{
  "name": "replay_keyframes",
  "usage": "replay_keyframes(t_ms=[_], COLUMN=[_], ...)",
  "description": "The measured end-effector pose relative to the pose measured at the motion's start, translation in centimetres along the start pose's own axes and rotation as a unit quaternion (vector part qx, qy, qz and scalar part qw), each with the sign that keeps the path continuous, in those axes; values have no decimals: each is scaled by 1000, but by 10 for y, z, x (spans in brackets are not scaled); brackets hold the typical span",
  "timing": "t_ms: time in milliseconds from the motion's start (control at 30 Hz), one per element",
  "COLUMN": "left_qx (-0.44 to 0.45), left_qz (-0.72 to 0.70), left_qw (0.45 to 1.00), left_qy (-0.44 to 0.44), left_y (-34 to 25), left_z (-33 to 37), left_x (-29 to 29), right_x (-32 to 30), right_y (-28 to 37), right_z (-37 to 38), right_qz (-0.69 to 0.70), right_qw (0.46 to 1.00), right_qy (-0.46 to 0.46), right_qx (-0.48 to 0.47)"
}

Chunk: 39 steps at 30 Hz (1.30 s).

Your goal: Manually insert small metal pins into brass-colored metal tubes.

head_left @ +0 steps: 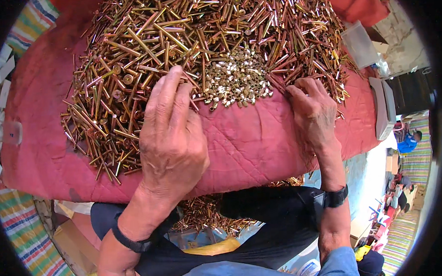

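A big heap of long brass- and copper-coloured metal pins, some with flat round heads, covers the far part of a padded red surface. At its near edge lies a patch of small, shiny, pale-gold metal cones, some hollow. My left hand reaches over the pins left of the cones, fingers stretched forward; its thumb is hidden. To the right of the cones, my right hand has its fingers curled in at the heap's near edge. A reddish pin end lies by its fingertips, and whatever they grip is hidden.
More pins lie below the padded edge, between my legs, near a yellow cloth or bag. A clear plastic box stands at the far right, with a white box nearer. Other people are at the distant right.
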State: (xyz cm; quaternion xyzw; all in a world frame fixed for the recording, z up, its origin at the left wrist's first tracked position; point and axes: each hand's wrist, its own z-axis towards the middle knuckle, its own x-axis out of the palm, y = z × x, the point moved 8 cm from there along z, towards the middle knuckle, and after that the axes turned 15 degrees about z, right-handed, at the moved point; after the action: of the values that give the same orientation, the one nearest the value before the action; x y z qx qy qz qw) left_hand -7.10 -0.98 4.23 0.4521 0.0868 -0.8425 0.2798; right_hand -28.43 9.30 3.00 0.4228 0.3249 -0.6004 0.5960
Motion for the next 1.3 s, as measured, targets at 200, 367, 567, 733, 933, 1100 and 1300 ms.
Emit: replay_keyframes(t_ms=[200,367,567,733,933,1100,1300], left_qx=[2,14,-41,-296,-331,-337,-324], left_qz=[-43,-79,-390,-721,-735,-804,-867], left_qw=[999,996,916,598,539,445,350], left_qy=[17,-47,-83,186,244,206,142], left_y=[4,5,-3,-30,-37,-37,-20], left_z=[1,0,2,-27,-33,-33,-19], left_x=[3,-3,-18,29,38,47,39], right_x=[1,-12,4,7,5,0,-5], right_y=[2,3,20,46,51,53,53], right_z=[2,-6,-19,-22,-26,-23,-31], right_qz=[12,341,757,777,766,768,757], right_qw=[1000,922,556,527,555,558,542], right_qy=[10,-93,-148,-138,-149,-165,-169], right_qx=[-9,156,310,316,288,269,325])
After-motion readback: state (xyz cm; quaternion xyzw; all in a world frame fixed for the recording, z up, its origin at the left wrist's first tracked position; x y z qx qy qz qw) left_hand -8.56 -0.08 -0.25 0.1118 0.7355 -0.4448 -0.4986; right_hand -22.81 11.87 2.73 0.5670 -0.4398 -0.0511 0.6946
